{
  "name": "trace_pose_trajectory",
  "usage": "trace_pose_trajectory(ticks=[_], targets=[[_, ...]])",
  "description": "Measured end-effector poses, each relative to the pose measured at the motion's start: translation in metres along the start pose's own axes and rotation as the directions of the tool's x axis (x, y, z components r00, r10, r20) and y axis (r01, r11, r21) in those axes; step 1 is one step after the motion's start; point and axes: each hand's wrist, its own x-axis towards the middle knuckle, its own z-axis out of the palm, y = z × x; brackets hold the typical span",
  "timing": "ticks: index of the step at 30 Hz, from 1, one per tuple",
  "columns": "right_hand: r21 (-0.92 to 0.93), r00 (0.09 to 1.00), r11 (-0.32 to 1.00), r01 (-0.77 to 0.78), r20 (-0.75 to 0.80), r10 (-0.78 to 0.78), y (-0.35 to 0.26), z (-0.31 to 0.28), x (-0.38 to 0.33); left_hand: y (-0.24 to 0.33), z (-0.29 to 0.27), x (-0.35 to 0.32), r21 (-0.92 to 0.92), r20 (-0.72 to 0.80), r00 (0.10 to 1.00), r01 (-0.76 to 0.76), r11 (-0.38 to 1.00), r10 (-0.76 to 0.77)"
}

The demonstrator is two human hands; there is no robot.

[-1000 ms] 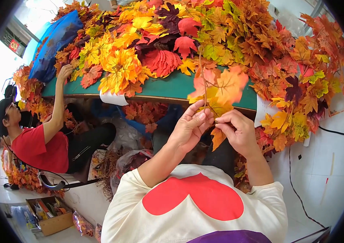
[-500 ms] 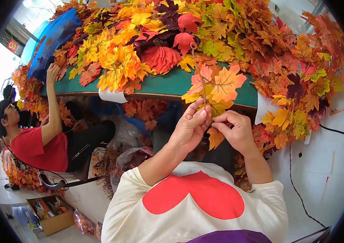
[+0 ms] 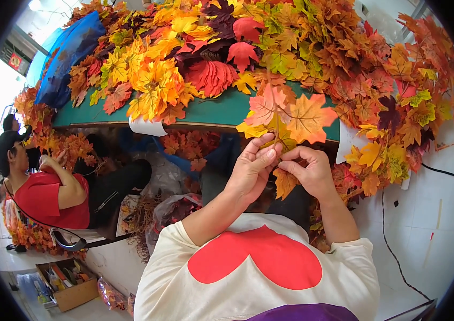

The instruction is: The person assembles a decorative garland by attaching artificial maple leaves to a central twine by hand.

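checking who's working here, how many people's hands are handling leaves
2 people. The wearer's left hand and right hand pinch a sprig of orange and yellow fabric maple leaves. A person in a red shirt sits left, hands near leaves; others may be hidden.

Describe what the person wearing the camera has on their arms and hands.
Both forearms are bare. The left hand and right hand wear no gloves, and no rings or watch show. Short cream sleeves end near the elbows, part of a cream shirt bearing a large red heart shape and a purple patch below it.
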Motion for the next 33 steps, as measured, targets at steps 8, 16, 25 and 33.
trace_pose_trajectory(ticks=[8,16,25,33], targets=[[0.397,0.960,0.875,-0.279,0.121,0.251,0.011,0.009,-0.005,-0.002,0.000,-0.002,0.019,0.009,1.000,-0.003,1.000,0.003],[0.528,0.945,0.784,-0.327,0.174,0.277,0.014,0.016,-0.007,-0.009,-0.006,-0.003,-0.001,0.019,0.996,-0.093,0.996,0.093],[0.618,0.934,0.705,-0.349,0.166,0.318,0.008,0.014,-0.010,-0.009,-0.006,-0.007,0.015,0.070,0.992,-0.107,0.994,0.106],[0.630,0.891,0.635,-0.448,0.257,0.374,0.017,0.010,-0.014,-0.012,-0.009,-0.011,0.153,0.093,0.990,-0.116,0.981,0.103]])
